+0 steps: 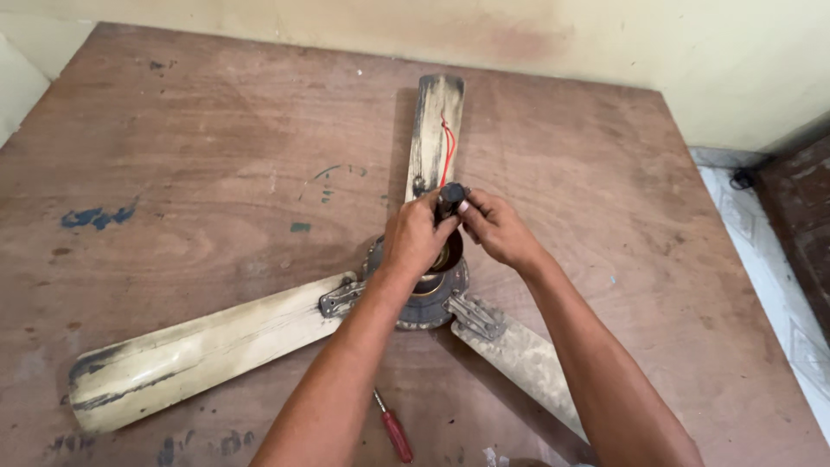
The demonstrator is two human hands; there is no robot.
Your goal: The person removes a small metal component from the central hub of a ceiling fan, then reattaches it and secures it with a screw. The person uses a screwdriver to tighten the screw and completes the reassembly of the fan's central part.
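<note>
- Pinching the dark rod (450, 201) above the ceiling fan (424, 298) hub, we close left hand (413, 240) and right hand (494, 227) on it
- Red screwdriver (394, 429) lies on the desk (199, 156) near us

L hand (413, 238) & R hand (494, 227) both grip dark rod (450, 201) atop ceiling fan (424, 298) motor; red screwdriver (393, 428) below hands on wood surface (190, 182).

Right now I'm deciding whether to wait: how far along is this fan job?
Early. The fan lies on the table with all three blades attached. Both hands, left and right, grip the dark rod end. The screwdriver lies unused.
</note>
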